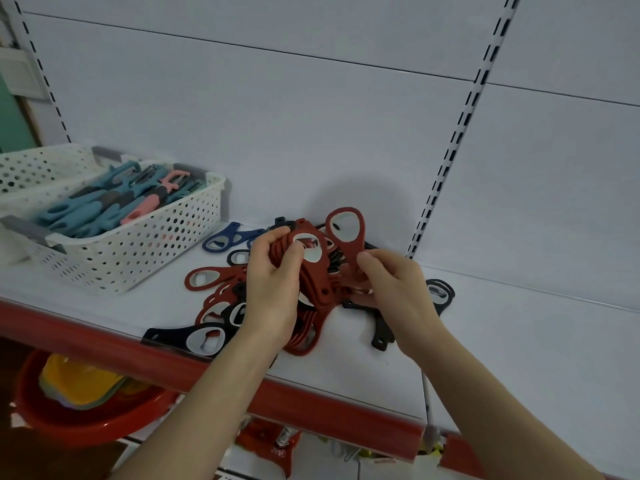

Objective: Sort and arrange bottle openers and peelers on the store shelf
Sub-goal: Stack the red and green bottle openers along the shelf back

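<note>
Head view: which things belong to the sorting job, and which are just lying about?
Job: red opener stack in left hand; single red opener in right hand; loose openers on shelf; peelers in white basket.
Lying about: red basin below; yellow items inside.

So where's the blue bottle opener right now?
The blue bottle opener lies flat on the white shelf, just left of the left hand, between the white perforated basket and the pile of red openers.

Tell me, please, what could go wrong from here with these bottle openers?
The left hand holds a thick fanned stack of red openers; adding the single red opener from the right hand could loosen the grip and spill some.
The black opener lies at the shelf's red front edge, and a forearm brushing it could knock it off.
</note>
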The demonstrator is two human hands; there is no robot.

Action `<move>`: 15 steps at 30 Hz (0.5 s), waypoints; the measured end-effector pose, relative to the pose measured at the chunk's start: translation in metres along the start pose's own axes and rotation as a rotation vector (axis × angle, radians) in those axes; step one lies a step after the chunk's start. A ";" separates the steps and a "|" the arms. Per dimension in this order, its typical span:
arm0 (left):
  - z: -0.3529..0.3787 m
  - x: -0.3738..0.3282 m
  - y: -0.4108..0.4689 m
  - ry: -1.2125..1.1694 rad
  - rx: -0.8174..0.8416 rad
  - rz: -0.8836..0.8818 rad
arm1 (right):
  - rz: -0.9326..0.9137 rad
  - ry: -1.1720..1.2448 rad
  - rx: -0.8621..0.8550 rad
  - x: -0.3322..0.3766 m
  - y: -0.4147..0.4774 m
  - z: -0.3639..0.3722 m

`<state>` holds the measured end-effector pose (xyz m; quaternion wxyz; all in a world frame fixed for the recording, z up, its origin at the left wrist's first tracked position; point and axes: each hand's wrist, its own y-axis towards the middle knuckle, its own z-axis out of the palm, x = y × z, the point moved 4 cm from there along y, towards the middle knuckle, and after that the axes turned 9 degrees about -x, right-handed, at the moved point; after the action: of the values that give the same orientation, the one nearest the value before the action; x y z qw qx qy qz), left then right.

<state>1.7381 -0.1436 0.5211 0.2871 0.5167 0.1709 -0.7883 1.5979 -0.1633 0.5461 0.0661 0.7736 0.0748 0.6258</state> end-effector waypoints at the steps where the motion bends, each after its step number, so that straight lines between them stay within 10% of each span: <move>1: 0.000 0.001 0.001 0.004 -0.010 0.004 | 0.039 0.031 0.042 0.000 -0.001 0.002; 15: 0.009 -0.002 -0.006 -0.023 -0.054 0.073 | -0.193 -0.326 0.351 0.006 -0.011 0.024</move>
<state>1.7291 -0.1436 0.5264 0.3312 0.5056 0.1699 -0.7783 1.6218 -0.1511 0.5447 0.0014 0.8532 0.2440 0.4610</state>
